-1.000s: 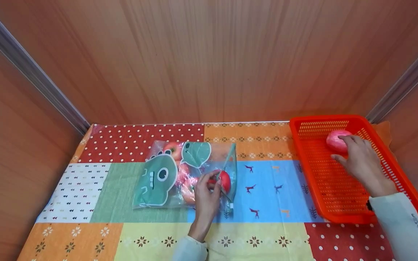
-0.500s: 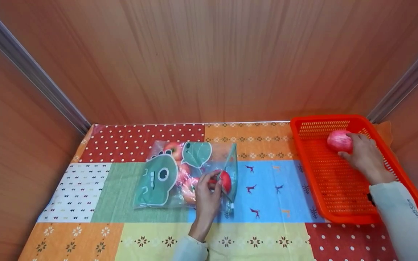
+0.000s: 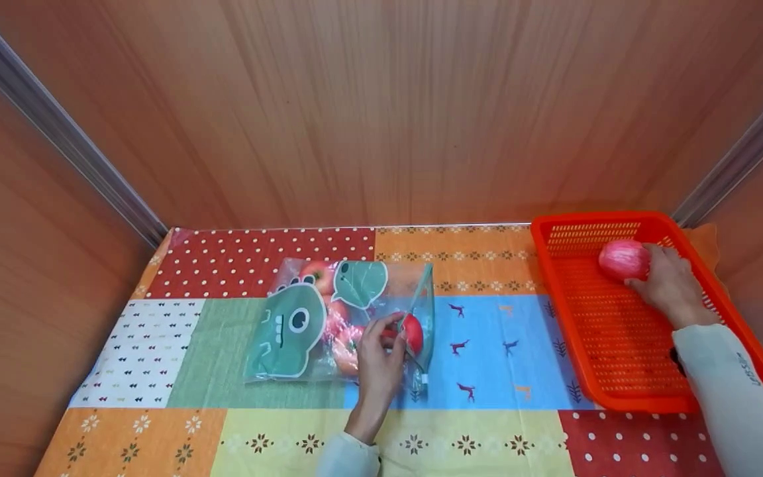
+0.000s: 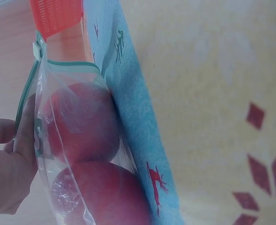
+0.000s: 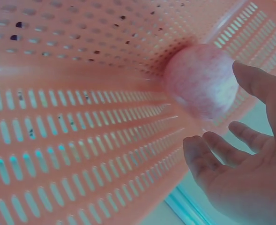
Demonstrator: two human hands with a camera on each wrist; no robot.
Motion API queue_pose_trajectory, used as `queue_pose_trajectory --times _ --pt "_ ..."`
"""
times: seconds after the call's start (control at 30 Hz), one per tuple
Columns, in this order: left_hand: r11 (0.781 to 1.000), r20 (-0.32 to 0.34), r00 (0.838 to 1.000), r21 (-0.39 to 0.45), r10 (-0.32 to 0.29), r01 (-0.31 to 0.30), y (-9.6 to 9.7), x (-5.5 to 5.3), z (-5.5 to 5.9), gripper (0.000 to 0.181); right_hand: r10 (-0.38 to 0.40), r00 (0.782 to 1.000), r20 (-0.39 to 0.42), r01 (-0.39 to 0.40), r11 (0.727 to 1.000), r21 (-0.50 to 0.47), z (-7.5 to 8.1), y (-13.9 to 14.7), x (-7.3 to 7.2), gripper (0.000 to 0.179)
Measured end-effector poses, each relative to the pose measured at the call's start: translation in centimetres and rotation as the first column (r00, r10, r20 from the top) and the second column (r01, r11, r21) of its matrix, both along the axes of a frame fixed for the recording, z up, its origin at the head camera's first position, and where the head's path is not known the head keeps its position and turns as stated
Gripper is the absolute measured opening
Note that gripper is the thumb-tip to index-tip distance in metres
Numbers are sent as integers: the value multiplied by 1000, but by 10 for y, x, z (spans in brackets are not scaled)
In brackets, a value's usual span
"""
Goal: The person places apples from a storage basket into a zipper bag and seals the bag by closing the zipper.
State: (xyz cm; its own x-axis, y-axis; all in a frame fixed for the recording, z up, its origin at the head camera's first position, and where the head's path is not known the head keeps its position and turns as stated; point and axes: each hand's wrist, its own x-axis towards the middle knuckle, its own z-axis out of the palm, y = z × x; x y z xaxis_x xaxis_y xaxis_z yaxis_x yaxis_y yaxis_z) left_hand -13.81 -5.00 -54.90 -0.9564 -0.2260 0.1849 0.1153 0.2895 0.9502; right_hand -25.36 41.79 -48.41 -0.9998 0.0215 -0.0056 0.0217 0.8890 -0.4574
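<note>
A clear zip bag (image 3: 287, 334) with green cartoon prints lies on its side on the cloth. Several red apples (image 3: 315, 273) show through its plastic, and another apple (image 3: 412, 332) sits just inside the mouth. My left hand (image 3: 378, 364) pinches the upper lip of that mouth, with thumb and fingers at the green zip edge (image 4: 25, 93) in the left wrist view. Over in the orange-red basket (image 3: 593, 344), a pink-red apple (image 3: 622, 259) rests near the back. Beside its right side is my right hand (image 3: 673, 285), fingers spread and thumb tip at the apple's edge (image 5: 201, 82).
A patchwork cloth (image 3: 275, 437) covers the table under bag and basket. The wooden back panel (image 3: 381, 112) rises behind, and side panels (image 3: 10, 265) stand at left and right. A small zip slider (image 4: 36, 50) sits at one end of the bag's mouth.
My right hand has shifted from over the basket's apple to its right side, and the apple sits slightly further right. The left hand keeps its hold on the bag.
</note>
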Motion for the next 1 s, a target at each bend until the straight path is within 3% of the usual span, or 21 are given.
queue_pose_trajectory --times 0.23,0.6,1.0 --pt "1000 -3 1000 -9 -2 2 0 0 0 32 0 1000 9 0 1000 -29 -8 5 -5 93" --pt "1000 -1 1000 -7 1 -1 0 -1 -1 32 -18 1000 -17 17 999 -46 -15 5 -12 84" --pt "1000 -11 1000 0 -1 1 -1 0 -2 32 60 996 -63 -60 998 0 -21 -7 -16 80"
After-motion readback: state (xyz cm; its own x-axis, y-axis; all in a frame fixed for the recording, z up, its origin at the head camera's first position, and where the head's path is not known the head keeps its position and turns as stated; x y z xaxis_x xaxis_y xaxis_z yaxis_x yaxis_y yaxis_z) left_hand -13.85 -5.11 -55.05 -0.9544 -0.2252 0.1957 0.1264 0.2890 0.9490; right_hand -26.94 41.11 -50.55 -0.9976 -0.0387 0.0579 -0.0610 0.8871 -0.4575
